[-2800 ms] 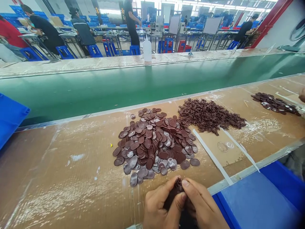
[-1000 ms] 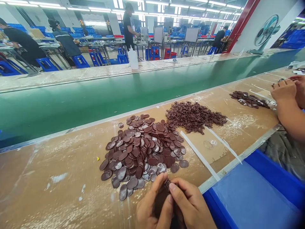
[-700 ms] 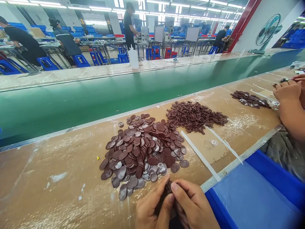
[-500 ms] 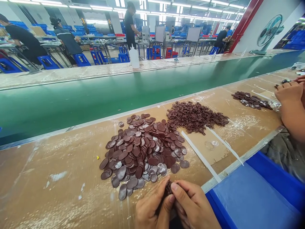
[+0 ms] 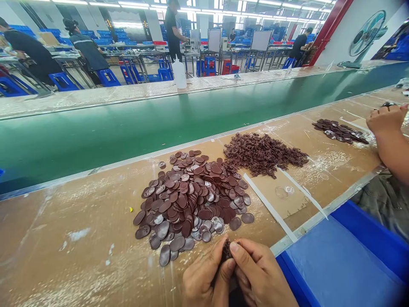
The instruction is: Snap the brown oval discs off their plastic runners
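We press our left hand (image 5: 204,283) and right hand (image 5: 260,277) together at the near edge of the worktop (image 5: 79,221). Both hands pinch one small brown piece (image 5: 226,250) tight between thumbs and fingertips. The big pile of brown ovals (image 5: 191,200) lies just behind the small brown piece. A heap of tiny brown bits (image 5: 263,153) sits to the right of the pile of brown ovals, touching its edge. A blue bin (image 5: 367,238) stands right of our hands, below the worktop; we see nothing inside it. Another person's hand (image 5: 385,119) rests far right, near a small oval pile (image 5: 338,131).
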The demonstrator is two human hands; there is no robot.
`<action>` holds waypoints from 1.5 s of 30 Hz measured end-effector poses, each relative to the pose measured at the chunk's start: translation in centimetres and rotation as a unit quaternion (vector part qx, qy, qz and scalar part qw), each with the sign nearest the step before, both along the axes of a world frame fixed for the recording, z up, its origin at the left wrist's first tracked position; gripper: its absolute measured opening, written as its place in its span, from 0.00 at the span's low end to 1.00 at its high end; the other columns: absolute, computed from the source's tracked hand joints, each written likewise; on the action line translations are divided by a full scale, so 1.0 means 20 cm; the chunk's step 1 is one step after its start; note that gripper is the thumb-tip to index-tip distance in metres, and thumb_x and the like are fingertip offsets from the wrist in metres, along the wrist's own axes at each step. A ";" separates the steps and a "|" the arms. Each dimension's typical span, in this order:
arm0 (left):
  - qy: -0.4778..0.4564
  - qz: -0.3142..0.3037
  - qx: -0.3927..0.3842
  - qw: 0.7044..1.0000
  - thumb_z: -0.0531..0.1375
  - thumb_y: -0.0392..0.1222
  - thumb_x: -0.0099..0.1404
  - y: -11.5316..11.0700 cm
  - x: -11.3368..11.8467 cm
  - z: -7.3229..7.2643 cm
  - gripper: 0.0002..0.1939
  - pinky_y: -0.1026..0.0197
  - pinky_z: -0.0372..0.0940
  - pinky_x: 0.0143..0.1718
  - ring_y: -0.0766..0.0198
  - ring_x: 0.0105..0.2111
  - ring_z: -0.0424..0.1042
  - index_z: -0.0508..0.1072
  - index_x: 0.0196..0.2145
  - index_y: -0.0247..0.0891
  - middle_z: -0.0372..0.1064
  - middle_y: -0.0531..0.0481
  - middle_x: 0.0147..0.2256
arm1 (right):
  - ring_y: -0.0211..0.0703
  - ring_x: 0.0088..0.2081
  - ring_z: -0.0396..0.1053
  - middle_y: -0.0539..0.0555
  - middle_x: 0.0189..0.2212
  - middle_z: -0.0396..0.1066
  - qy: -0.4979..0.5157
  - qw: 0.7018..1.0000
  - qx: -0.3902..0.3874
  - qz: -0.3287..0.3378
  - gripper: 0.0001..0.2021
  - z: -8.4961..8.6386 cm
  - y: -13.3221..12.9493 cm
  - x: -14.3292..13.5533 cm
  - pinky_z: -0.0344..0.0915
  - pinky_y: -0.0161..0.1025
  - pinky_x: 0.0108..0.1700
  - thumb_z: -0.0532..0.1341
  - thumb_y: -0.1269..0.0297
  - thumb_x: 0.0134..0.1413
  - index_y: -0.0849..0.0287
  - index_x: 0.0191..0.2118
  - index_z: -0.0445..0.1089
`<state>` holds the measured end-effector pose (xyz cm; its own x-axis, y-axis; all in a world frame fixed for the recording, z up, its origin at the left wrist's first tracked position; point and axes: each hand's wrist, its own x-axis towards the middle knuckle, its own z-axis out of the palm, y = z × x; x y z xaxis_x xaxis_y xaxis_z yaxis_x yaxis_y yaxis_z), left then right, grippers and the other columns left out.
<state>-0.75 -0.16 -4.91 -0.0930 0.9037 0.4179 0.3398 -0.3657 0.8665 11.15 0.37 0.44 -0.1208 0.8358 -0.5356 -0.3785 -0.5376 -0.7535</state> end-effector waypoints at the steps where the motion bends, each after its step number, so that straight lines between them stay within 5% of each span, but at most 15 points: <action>1: 0.005 0.002 0.002 1.000 0.63 0.43 0.66 0.00 0.00 0.00 0.20 0.62 0.75 0.46 0.61 0.37 0.82 0.73 0.55 0.56 0.81 0.54 0.45 | 0.24 0.12 0.40 0.38 0.11 0.48 -0.001 1.000 0.000 0.000 0.26 0.00 0.00 0.00 0.39 0.25 0.12 0.67 0.38 0.48 0.58 0.25 0.61; 22: 0.036 -0.052 -0.029 0.998 0.62 0.36 0.67 0.00 -0.04 0.04 0.20 0.71 0.69 0.52 0.67 0.45 0.79 0.72 0.56 0.47 0.79 0.53 0.48 | 0.24 0.12 0.39 0.37 0.12 0.47 -0.027 0.999 -0.013 0.027 0.27 0.00 0.01 0.03 0.41 0.24 0.12 0.65 0.37 0.49 0.58 0.26 0.61; 31: 0.030 -0.034 -0.125 0.991 0.59 0.51 0.68 0.00 -0.05 0.03 0.18 0.68 0.68 0.55 0.69 0.49 0.77 0.71 0.55 0.59 0.77 0.60 0.51 | 0.25 0.11 0.44 0.38 0.11 0.51 -0.043 0.999 0.011 0.020 0.28 0.00 0.01 0.03 0.48 0.24 0.11 0.63 0.35 0.49 0.57 0.24 0.59; 45: -0.016 -0.007 -0.187 0.982 0.60 0.58 0.64 -0.01 -0.03 0.02 0.18 0.58 0.72 0.53 0.62 0.46 0.79 0.76 0.50 0.55 0.79 0.55 0.48 | 0.26 0.09 0.46 0.38 0.10 0.54 -0.018 0.998 0.063 0.011 0.25 -0.06 0.00 0.03 0.49 0.24 0.10 0.62 0.38 0.53 0.57 0.27 0.60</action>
